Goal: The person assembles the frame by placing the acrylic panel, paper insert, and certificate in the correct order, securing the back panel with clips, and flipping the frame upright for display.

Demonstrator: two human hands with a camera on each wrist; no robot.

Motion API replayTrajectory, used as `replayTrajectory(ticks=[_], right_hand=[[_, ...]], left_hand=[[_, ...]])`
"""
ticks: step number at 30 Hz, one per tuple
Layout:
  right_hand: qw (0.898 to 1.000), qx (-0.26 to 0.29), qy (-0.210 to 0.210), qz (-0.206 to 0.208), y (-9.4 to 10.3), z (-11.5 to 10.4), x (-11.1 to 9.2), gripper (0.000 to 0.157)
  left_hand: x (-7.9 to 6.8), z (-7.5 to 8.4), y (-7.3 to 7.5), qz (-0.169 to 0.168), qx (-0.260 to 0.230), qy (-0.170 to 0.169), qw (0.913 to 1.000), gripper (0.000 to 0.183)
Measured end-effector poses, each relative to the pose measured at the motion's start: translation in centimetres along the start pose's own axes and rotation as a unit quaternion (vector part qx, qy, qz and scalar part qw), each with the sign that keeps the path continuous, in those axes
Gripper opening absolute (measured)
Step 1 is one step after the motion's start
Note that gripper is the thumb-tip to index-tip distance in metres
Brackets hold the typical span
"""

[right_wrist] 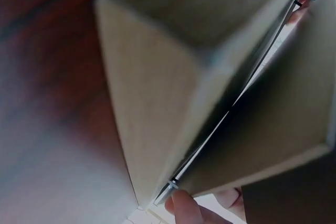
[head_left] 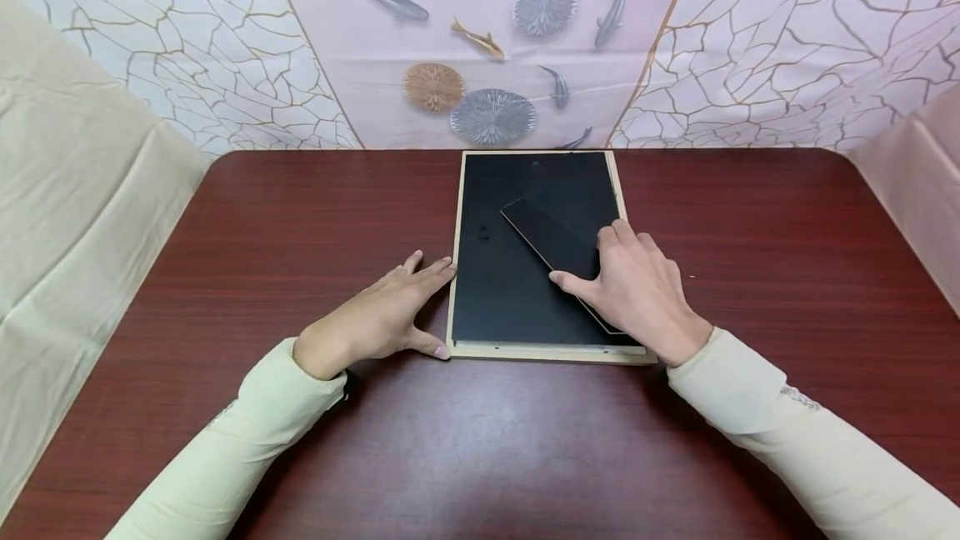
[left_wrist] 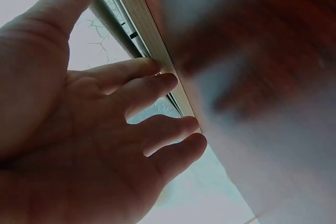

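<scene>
A picture frame (head_left: 453, 307) with a pale wooden rim lies face down, showing its black backing board (head_left: 495, 298). A black easel stand (head_left: 547, 240) slants across the board. My right hand (head_left: 645, 290) holds the stand, its thumb along the left edge and its fingers over the far side. In the right wrist view, the stand's beige underside (right_wrist: 283, 124) is tilted up, and a fingertip (right_wrist: 184, 203) sits at a small metal tab (right_wrist: 173, 184) by the rim. My left hand (head_left: 382, 307) rests by the frame's left side, fingers spread, fingertips and thumb at the rim.
The frame lies on a dark red wooden table (head_left: 315, 215), its top edge near the table's far edge. A small black hanger (head_left: 483, 232) shows on the backing. Patterned cloth (head_left: 487, 32) stands behind the table, and pale cloth (head_left: 82, 215) hangs at the left side.
</scene>
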State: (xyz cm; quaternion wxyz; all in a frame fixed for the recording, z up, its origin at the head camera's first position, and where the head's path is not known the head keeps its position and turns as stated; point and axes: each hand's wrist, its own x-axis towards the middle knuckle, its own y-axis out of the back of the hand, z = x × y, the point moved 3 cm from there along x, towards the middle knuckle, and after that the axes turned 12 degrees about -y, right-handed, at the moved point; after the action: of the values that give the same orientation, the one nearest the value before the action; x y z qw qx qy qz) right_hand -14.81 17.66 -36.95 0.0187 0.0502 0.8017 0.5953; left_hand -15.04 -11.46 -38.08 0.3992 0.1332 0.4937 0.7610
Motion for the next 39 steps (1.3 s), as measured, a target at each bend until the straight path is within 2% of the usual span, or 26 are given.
replayTrajectory(ticks=[16, 25, 31, 39], right_hand=[[1.0, 0.001, -0.009, -0.016, 0.2, 0.6, -0.3, 0.063], [1.0, -0.008, -0.01, -0.021, 0.0, 0.3, -0.1, 0.068], [0.999, -0.028, 0.0, -0.02, -0.1, 0.1, 0.0, 0.07], [0.997, -0.081, 0.014, -0.01, 0.1, -0.7, 0.0, 0.07]], left_hand=[[0.1, -0.1, -0.1, -0.01, 0.001, 0.002, 0.9999, 0.11], [0.1, -0.1, -0.2, -0.011, 0.002, 0.002, 0.9999, 0.11], [0.0, -0.1, 0.0, -0.012, 0.001, 0.004, 0.9999, 0.11], [0.0, -0.1, 0.0, -0.015, 0.001, 0.005, 0.9999, 0.11]])
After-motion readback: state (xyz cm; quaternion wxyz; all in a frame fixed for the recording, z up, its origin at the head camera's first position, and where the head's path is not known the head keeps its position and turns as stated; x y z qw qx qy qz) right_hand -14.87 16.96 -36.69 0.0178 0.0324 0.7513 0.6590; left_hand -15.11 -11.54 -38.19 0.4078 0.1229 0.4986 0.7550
